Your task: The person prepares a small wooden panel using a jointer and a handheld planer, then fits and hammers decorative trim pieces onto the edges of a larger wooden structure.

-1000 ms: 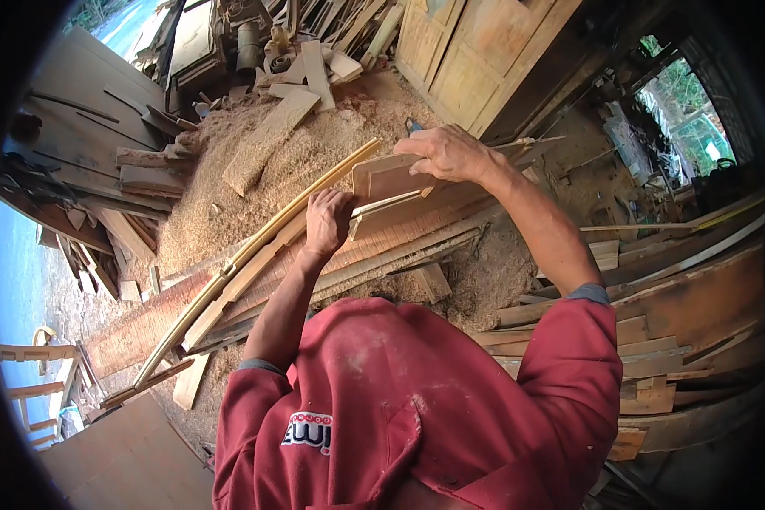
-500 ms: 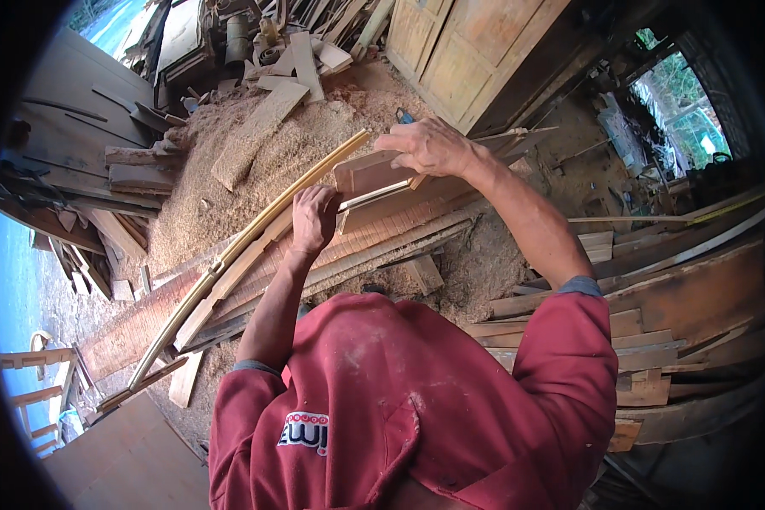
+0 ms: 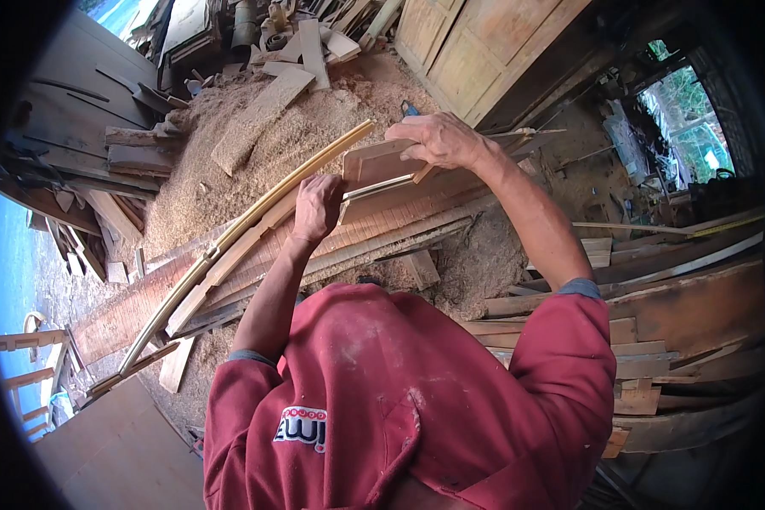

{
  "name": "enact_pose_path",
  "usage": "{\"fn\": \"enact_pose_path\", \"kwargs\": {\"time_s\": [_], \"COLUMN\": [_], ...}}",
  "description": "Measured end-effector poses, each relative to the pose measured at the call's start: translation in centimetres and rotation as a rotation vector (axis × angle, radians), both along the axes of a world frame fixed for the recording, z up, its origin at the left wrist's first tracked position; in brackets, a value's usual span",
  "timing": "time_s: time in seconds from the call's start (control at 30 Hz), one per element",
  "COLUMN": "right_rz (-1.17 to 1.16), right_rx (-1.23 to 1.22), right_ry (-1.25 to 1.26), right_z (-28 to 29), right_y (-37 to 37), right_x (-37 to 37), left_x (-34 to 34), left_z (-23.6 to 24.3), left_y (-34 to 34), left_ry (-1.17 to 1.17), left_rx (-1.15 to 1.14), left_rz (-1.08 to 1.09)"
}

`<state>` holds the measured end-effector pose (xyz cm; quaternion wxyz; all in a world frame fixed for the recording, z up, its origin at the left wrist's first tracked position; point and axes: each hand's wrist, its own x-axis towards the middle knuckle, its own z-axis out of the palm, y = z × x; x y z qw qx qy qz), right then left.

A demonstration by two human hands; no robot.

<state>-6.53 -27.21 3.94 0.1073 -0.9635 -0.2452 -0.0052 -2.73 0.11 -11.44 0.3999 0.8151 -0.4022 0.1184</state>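
My left hand (image 3: 318, 207) is closed at the left edge of a bevelled wooden panel (image 3: 372, 165), against the upper end of a long notched wooden rail (image 3: 229, 276). Its fingertips are partly hidden, but it seems to grip the rail. Over the panel's far edge, my right hand (image 3: 440, 140) bends its fingers, and a small wooden piece (image 3: 423, 174) shows just below them. A grooved wooden board (image 3: 391, 201) lies under the panel on the near side. Beyond the rail runs a long, pale yellow wooden strip (image 3: 297, 172), apart from both hands.
Beneath the work stretches a long reddish plank (image 3: 127, 314). Shavings (image 3: 187, 208) heap up beyond it, with offcuts (image 3: 314, 55) at the back. Panelled wooden doors (image 3: 476, 51) stand at the far right. Stacked boards (image 3: 680, 297) fill the right side, and a flat sheet (image 3: 119, 450) lies lower left.
The view has shifted slightly. My right hand's fingers have drawn a little closer together over the panel's edge, while my left hand stays at the panel's left edge.
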Motion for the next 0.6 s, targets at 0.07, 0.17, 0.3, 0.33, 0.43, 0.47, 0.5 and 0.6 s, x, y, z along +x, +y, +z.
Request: {"fn": "enact_pose_path", "kwargs": {"time_s": [0.07, 0.17, 0.3, 0.33, 0.43, 0.47, 0.5, 0.6], "right_rz": [0.029, 0.074, 0.131, 0.113, 0.084, 0.071, 0.071, 0.072], "right_rx": [0.071, 0.073, 0.036, 0.021, 0.008, 0.022, 0.006, -0.086], "right_ry": [0.001, -0.029, -0.010, 0.018, 0.030, 0.012, 0.018, 0.033], "right_z": [-0.5, -0.8, -2.2, -2.5, -3.7, -4.2, -4.8, -3.7], "right_y": [0.0, 1.0, 1.4, 0.7, -0.3, -0.3, -0.5, 0.1], "right_x": [0.2, 0.2, 0.2, -0.3, -0.1, -0.3, -0.4, -0.4], "left_x": [0.3, 0.6, 1.2, 1.0, 0.8, 1.2, 1.0, 1.2], "left_z": [-0.3, -0.9, -1.6, -1.8, -2.0, -1.4, -1.1, -1.1], "left_y": [0.3, 0.7, 1.7, 1.3, 0.7, 1.0, 0.9, 1.2], "left_ry": [0.031, 0.080, -0.007, 0.014, 0.033, 0.064, 0.081, 0.091], "left_rx": [0.053, 0.112, 0.122, 0.125, 0.145, 0.192, 0.196, 0.169], "left_rz": [-0.046, -0.044, -0.169, -0.128, -0.132, -0.154, -0.184, -0.223]}}
